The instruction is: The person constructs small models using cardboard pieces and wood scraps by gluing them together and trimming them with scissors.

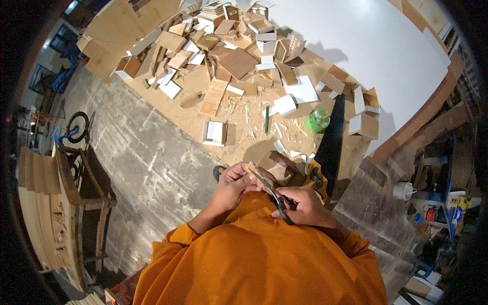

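Close to my chest, my left hand (pixel 230 187) pinches a small, thin light-brown wooden piece (pixel 257 174) between thumb and fingers. My right hand (pixel 305 204) is wrapped round the black handles of a pair of scissors (pixel 277 199). The scissors' blades point up and left and lie against the wooden piece; how far they are spread is hard to make out. Just beyond my hands, a brown wooden block or box (pixel 284 168) rests on the work board. To its right lies a handsaw (pixel 333 142) with a black blade and yellow handle.
On the board (pixel 173 114) are a green pencil (pixel 267 120), a green jar (pixel 318 121), a small white-lined box (pixel 215 133) and shavings. A heap of wooden offcuts (pixel 238 63) fills its far part. A wooden rack (pixel 76 203) stands left; a white bucket (pixel 403 191) is right.
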